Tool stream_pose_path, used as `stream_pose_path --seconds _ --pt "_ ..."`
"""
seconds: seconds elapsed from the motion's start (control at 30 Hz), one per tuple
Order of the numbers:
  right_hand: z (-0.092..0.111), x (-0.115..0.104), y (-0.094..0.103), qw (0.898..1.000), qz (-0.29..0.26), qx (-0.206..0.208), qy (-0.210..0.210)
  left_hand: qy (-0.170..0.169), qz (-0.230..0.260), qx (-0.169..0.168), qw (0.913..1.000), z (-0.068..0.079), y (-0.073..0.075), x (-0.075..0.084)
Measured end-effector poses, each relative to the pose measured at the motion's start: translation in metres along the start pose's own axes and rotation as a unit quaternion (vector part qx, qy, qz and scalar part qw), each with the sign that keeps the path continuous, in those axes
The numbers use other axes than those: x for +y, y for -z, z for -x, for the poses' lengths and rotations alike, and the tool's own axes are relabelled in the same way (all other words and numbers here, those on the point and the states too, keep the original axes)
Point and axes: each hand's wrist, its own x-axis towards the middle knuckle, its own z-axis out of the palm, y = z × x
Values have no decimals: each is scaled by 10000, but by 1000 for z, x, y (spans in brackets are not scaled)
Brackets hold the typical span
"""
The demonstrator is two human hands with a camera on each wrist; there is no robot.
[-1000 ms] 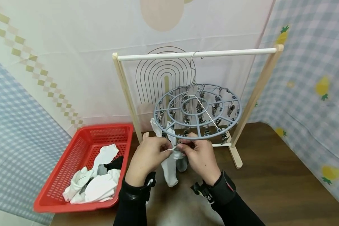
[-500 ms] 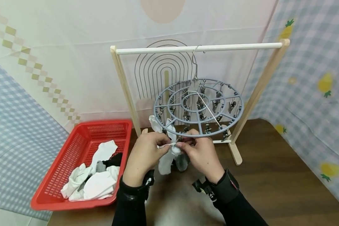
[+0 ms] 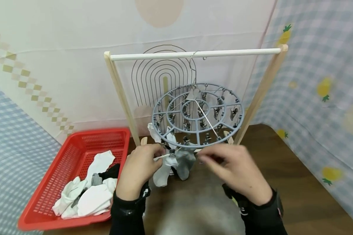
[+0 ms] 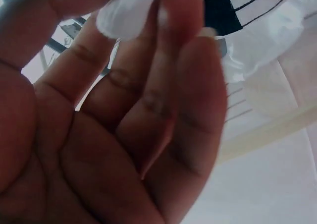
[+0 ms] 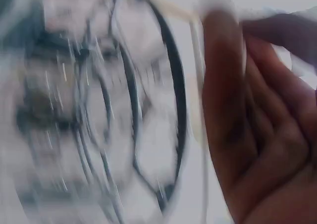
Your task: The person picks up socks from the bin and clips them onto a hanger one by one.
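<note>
My left hand [image 3: 142,166] pinches the edge of a white sock [image 3: 171,161] beneath the front left rim of a round grey clip hanger [image 3: 197,137]. A metal clip [image 3: 172,152] sits on that sock's edge. In the left wrist view, white fabric [image 4: 126,16] shows between thumb and fingers. My right hand [image 3: 235,166] is apart from the sock, to its right, with loosely bent fingers and nothing visible in it; it is blurred. A grey sock [image 3: 184,163] hangs between the hands. More white socks [image 3: 154,133] hang at the hanger's left side.
A wooden rack with a white bar [image 3: 223,53] carries the hanger by its hook. Several metal clips [image 3: 234,113] dangle from the rings. At the left, a red basket [image 3: 35,199] contains white, grey and black socks. Brown table [image 3: 306,182] extends to the right.
My right hand has let go of the sock's edge and moved right, away from the clip. The grey sock now shows more fully. My left hand keeps its pinch; the view has shifted slightly.
</note>
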Motion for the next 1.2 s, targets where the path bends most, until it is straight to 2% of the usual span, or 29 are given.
stream_pose_path --seconds 0.07,0.13,0.23,0.37,0.43,0.5,0.57,0.63,0.7,0.8,0.87,0.97,1.03,1.07,1.13,1.2 --pt "1 5 13 9941 636 860 154 129 -84 -81 9998 1 0 -3" --pt "3 12 22 9844 1178 1309 -27 220 -145 -124 9996 1 1 -6" --pt "5 22 29 9778 1603 1304 -343 296 -194 -127 9993 1 1 -8" --pt "6 31 26 9796 1594 1137 -462 302 -234 -183 9991 1 3 -10" --pt "6 31 24 9805 1525 1157 -443 219 -261 -87 9994 2 4 -9" --pt "6 30 23 9810 1492 1160 -431 39 -247 259 9994 3 6 -7" --pt "6 29 23 9820 1420 1178 -409 -302 -89 843 9959 4 7 -2" --pt "7 27 24 9836 1357 1101 -439 -816 193 1458 9857 3 8 4" --pt "7 25 26 9852 1312 995 -474 -1365 418 1887 9716 0 7 10" --pt "5 20 27 9865 1289 902 -454 -1919 477 2085 9578 -3 4 18" --pt "4 13 27 9864 1279 979 -314 -2000 341 2092 9566 -5 1 21" --pt "1 -2 21 9864 1216 1110 15 -1939 221 2053 9591 -5 -1 22" --pt "0 -13 10 9887 1234 851 86 -1854 155 2028 9614 -4 -1 22" --pt "0 -17 3 9901 1277 583 30 -1829 125 2020 9621 -4 -1 22" --pt "-1 -23 -14 9898 1373 -80 -364 -1808 48 2002 9629 -3 -2 24" --pt "-2 -24 -30 9806 1619 -626 -910 -1849 -38 1987 9625 -5 -3 28"
